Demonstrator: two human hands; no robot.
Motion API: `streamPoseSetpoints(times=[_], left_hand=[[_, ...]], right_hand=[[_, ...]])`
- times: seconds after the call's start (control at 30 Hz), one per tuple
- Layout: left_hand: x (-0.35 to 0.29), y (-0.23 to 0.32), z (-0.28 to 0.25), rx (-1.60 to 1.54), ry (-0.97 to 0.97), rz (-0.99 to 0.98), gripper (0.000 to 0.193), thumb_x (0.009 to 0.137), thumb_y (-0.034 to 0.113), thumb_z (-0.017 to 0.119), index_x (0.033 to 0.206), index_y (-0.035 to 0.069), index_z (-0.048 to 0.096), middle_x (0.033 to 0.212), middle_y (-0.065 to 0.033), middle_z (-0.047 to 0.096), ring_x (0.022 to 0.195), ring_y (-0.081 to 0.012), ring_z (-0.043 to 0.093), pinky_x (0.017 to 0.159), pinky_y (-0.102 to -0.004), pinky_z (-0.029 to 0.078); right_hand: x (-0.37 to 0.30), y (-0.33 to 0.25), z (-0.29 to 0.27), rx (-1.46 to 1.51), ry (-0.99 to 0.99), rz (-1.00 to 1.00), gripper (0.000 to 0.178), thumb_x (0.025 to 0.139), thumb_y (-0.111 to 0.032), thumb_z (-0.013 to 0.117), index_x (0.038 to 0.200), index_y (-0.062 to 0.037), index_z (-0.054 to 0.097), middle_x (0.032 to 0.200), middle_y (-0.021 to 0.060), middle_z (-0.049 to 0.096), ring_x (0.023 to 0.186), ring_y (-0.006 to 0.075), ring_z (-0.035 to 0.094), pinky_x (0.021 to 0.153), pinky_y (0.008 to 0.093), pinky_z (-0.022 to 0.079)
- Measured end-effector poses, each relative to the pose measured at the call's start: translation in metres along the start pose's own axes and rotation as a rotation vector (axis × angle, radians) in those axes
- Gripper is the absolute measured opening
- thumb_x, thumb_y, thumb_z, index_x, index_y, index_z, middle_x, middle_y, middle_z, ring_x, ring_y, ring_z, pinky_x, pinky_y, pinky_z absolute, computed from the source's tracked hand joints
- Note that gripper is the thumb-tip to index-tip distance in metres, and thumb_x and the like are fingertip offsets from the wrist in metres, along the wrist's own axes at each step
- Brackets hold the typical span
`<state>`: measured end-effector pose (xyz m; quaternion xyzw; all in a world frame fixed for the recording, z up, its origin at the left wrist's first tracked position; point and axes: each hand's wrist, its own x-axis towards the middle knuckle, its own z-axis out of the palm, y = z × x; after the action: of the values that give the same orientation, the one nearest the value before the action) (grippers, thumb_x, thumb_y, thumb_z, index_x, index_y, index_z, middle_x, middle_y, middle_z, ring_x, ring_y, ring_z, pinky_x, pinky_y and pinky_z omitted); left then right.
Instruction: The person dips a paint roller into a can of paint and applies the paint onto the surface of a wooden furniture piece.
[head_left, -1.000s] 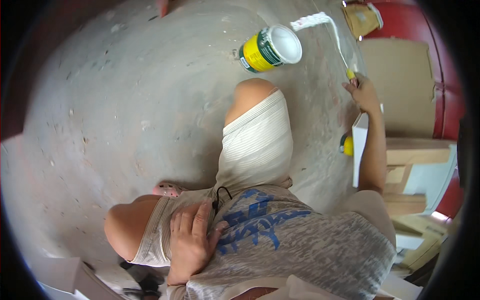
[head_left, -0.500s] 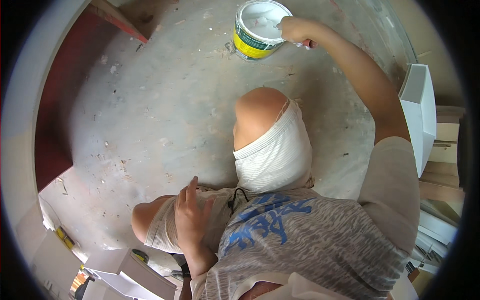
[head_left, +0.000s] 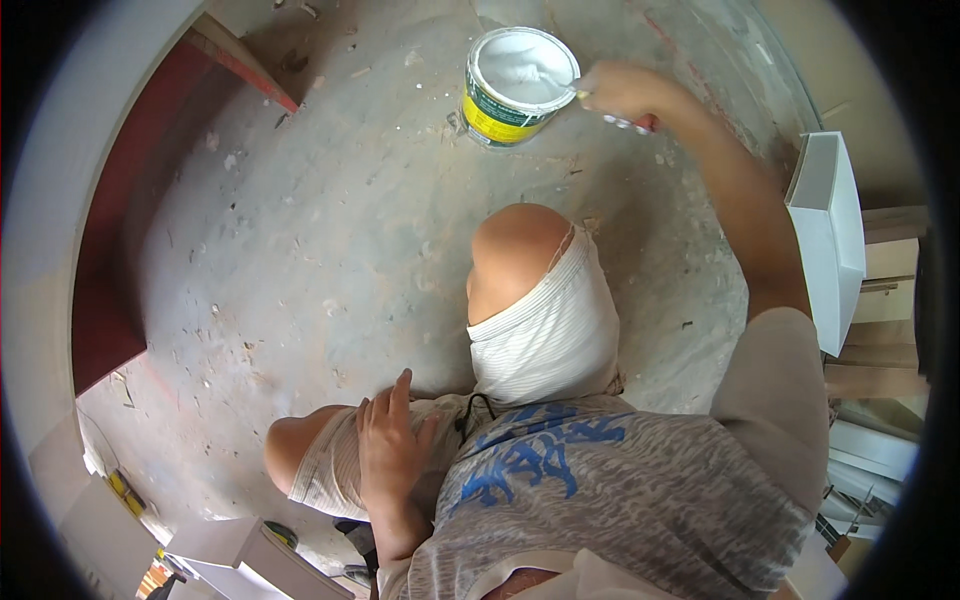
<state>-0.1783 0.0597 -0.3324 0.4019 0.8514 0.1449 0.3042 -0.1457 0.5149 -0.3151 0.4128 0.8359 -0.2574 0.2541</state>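
At the upper middle, a round bucket (head_left: 505,122) with a green and yellow label stands on the floor, its top uncovered. Thick white paste (head_left: 520,72) lies inside it. My right hand (head_left: 628,92) is closed around a red-handled tool (head_left: 645,124) just right of the bucket's rim. White smears mark the handle, and the tool's working end is mostly hidden, so its exact kind is unclear. My left hand (head_left: 390,445) rests on my left thigh, fingers stretched out and holding nothing.
A red-sided panel or cabinet (head_left: 115,260) curves along the left. White box-like pieces stand at right (head_left: 832,240) and lower left (head_left: 215,545). Boards (head_left: 880,290) are stacked at the far right. Small debris dots the grey concrete floor (head_left: 330,200).
My right hand has drawn back from over the bucket's rim to its right side, still gripping the tool. My left hand has settled flatter on the thigh. The view has shifted slightly.
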Motion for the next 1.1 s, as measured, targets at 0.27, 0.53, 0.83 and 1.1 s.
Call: streamPoseSetpoints(times=[0.27,0.53,0.83,1.1], left_hand=[[-0.036,-0.015,-0.004,-0.035,0.062,0.029,0.059,0.071,0.019,0.069,0.122,0.001,0.044,0.104,-0.0166,0.055,0.097,-0.0336,0.052,0.096,-0.0503,0.033],[-0.044,-0.032,-0.005,-0.071,0.107,0.024,0.06,0.07,0.02,0.07,0.121,0.002,0.046,0.105,-0.0167,0.055,0.099,-0.0332,0.052,0.095,-0.0512,0.035],[-0.036,-0.043,-0.008,-0.097,0.121,-0.048,0.06,0.071,0.023,0.067,0.122,0.0,0.045,0.1,-0.0191,0.057,0.096,-0.0347,0.054,0.094,-0.0461,0.036],[-0.024,-0.033,0.003,0.065,-0.063,-0.226,0.062,0.071,0.023,0.066,0.125,0.001,0.043,0.1,-0.0173,0.057,0.098,-0.0327,0.053,0.091,-0.0401,0.039]], right_hand=[[-0.027,-0.032,-0.005,-0.068,0.079,0.028,0.022,0.08,-0.017,0.045,0.092,-0.0032,0.058,0.054,0.0095,0.049,0.038,0.0207,0.048,0.036,0.0388,0.042],[0.015,-0.018,-0.007,-0.091,0.03,0.069,0.027,0.084,-0.019,0.049,0.108,-0.0106,0.059,0.056,0.0031,0.047,0.04,0.0127,0.043,0.036,0.0314,0.035],[0.002,0.02,0.037,-0.084,0.234,-0.348,0.034,0.09,-0.019,0.047,0.116,0.0014,0.054,0.105,0.0183,0.061,0.093,0.0262,0.058,0.082,0.0359,0.042],[-0.013,0.138,0.137,0.088,0.413,-0.108,0.032,0.09,-0.023,0.054,0.105,0.005,0.055,0.081,0.013,0.057,0.068,0.0221,0.053,0.063,0.0341,0.045]])
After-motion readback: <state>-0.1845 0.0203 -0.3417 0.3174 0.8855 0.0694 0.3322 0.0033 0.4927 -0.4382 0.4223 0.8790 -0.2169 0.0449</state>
